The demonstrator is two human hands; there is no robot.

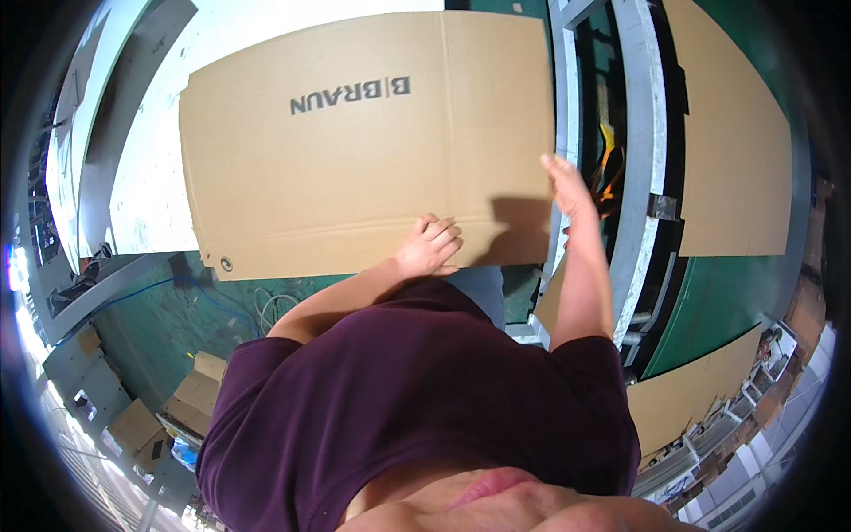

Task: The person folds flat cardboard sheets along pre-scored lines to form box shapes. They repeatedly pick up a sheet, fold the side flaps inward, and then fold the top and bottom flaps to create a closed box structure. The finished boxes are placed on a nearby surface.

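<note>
A large flat brown cardboard sheet (337, 168), creased near its sides and printed with dark lettering, lies in front of me on a white surface. My left hand (429, 246) is closed on the sheet's near edge, fingers bent over the top face; the thumb lies low by the rim. At the sheet's right edge is my right hand (568, 188), its fingers stretched out and pressed side by side along that edge. Nothing shows in its grasp. Whether the right fingertips touch the cardboard, I cannot tell.
Right of the sheet runs a grey metal frame (640, 97) with yellow and orange parts in its gap. Beyond it, another cardboard sheet (736, 160) lies over a green surface (718, 297). The white tabletop (146, 195) extends left. Cardboard boxes (197, 390) stand lower left, near a blue hose (146, 285).
</note>
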